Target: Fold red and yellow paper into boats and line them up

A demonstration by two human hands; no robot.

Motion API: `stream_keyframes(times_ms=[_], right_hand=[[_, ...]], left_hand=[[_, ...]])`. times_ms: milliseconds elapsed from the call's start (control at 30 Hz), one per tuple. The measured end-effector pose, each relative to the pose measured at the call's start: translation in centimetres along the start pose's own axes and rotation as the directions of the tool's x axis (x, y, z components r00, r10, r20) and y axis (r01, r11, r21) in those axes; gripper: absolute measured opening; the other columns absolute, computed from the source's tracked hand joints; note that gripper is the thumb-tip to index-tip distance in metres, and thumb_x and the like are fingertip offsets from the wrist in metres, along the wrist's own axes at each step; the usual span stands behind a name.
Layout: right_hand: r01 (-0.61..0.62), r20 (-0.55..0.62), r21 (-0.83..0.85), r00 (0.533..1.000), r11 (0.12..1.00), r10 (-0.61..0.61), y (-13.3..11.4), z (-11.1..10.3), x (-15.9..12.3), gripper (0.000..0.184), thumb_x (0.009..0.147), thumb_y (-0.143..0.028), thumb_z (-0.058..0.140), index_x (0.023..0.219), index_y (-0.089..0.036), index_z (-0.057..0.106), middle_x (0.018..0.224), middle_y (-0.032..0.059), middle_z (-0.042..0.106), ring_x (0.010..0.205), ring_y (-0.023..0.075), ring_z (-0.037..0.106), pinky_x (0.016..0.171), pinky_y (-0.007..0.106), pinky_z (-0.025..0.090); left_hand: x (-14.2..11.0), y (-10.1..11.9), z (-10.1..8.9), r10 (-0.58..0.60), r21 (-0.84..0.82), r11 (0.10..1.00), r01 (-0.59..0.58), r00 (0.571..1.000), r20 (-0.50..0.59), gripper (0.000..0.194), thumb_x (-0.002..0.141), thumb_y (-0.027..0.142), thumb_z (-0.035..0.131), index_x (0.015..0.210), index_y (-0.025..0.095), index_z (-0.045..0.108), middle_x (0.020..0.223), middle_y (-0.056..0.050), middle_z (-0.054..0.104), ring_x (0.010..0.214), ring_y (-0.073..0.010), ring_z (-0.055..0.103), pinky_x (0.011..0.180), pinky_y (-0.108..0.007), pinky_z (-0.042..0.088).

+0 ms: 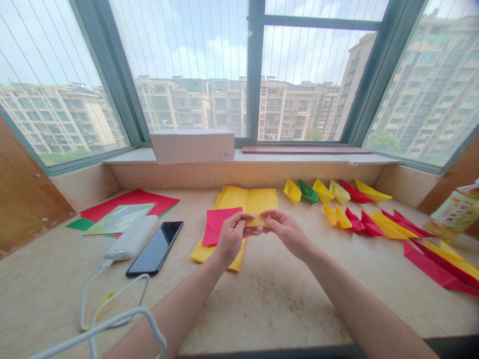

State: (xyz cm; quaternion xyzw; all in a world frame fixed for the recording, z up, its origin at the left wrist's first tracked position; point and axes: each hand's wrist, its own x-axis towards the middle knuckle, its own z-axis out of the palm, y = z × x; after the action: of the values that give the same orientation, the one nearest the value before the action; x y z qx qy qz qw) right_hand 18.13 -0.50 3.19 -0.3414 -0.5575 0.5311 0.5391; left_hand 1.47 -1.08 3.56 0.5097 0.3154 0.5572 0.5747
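Note:
Between my two hands is a small folded piece of yellow paper (256, 222), held just above the counter. My left hand (235, 230) pinches its left end between thumb and fingers. The right end is pinched by my right hand (281, 227). Behind and below them lies a larger creased yellow sheet (245, 197). A red paper square (220, 224) rests to the left, partly hidden by my left hand. Under that square, more yellow paper (236, 263) sticks out toward me.
Folded paper boats (307, 191) in yellow, green and red line the right side, near a bottle (458, 209). On the left are a phone (156, 249), a white power bank (136, 237) with a cable (112, 319), and red sheets (140, 202). A white box (192, 146) stands on the sill.

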Motion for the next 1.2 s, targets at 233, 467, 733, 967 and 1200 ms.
stream_keyframes(times_ms=[233, 467, 733, 967, 1200], right_hand=[[0.120, -0.094, -0.186, 0.986, 0.975, -0.139, 0.9, 0.2, 0.1, 0.042, 0.079, -0.038, 0.068, 0.116, -0.020, 0.060, 0.091, 0.0053, 0.071, 0.080, 0.0180, 0.068, 0.076, 0.034, 0.054], [0.110, -0.047, -0.322, 0.990, 0.940, -0.132, 0.9, -0.3, 0.1, 0.032, 0.086, -0.045, 0.058, 0.080, -0.015, 0.069, 0.073, 0.0058, 0.072, 0.066, 0.0170, 0.066, 0.062, 0.029, 0.051], [0.219, -0.082, -0.347, 0.961, 0.912, -0.262, 0.3, 0.2, -0.4, 0.037, 0.088, -0.049, 0.056, 0.076, -0.016, 0.069, 0.066, 0.0041, 0.069, 0.062, 0.0150, 0.062, 0.061, 0.026, 0.048], [0.069, -0.015, -0.400, 0.997, 0.914, -0.082, 0.7, 0.2, -0.3, 0.052, 0.090, -0.059, 0.045, 0.059, -0.018, 0.054, 0.040, -0.0013, 0.054, 0.034, 0.0096, 0.044, 0.039, 0.022, 0.033], [0.054, 0.050, -0.311, 0.998, 0.949, -0.041, 0.9, 0.7, -0.3, 0.063, 0.086, -0.070, 0.040, 0.064, -0.015, 0.059, 0.047, 0.0026, 0.060, 0.039, 0.0111, 0.052, 0.042, 0.022, 0.038]], left_hand=[[0.5, -1.1, -0.3, -0.011, 0.146, 0.989, 0.010, 1.000, 0.004, 0.041, 0.079, 0.042, 0.069, 0.104, 0.013, 0.053, 0.083, -0.008, 0.073, 0.065, -0.0191, 0.072, 0.067, -0.034, 0.060], [0.6, -1.2, -0.4, -0.034, 0.177, 0.984, 0.026, 0.998, 0.043, 0.035, 0.078, 0.041, 0.070, 0.089, 0.010, 0.061, 0.079, -0.011, 0.074, 0.067, -0.0201, 0.072, 0.069, -0.032, 0.060], [0.3, -0.6, -0.4, -0.048, 0.184, 0.982, 0.035, 0.997, 0.063, 0.041, 0.081, 0.051, 0.064, 0.078, 0.010, 0.062, 0.056, -0.006, 0.067, 0.048, -0.0173, 0.066, 0.046, -0.024, 0.052], [0.2, -0.9, -0.5, -0.021, 0.161, 0.987, 0.005, 0.995, 0.094, 0.047, 0.084, 0.057, 0.057, 0.082, 0.010, 0.060, 0.053, -0.006, 0.066, 0.045, -0.0169, 0.064, 0.043, -0.023, 0.047], [0.1, -0.6, -0.4, 0.023, 0.188, 0.982, -0.032, 0.998, 0.050, 0.046, 0.084, 0.059, 0.055, 0.074, 0.014, 0.054, 0.049, -0.002, 0.062, 0.040, -0.0153, 0.060, 0.039, -0.022, 0.043]])
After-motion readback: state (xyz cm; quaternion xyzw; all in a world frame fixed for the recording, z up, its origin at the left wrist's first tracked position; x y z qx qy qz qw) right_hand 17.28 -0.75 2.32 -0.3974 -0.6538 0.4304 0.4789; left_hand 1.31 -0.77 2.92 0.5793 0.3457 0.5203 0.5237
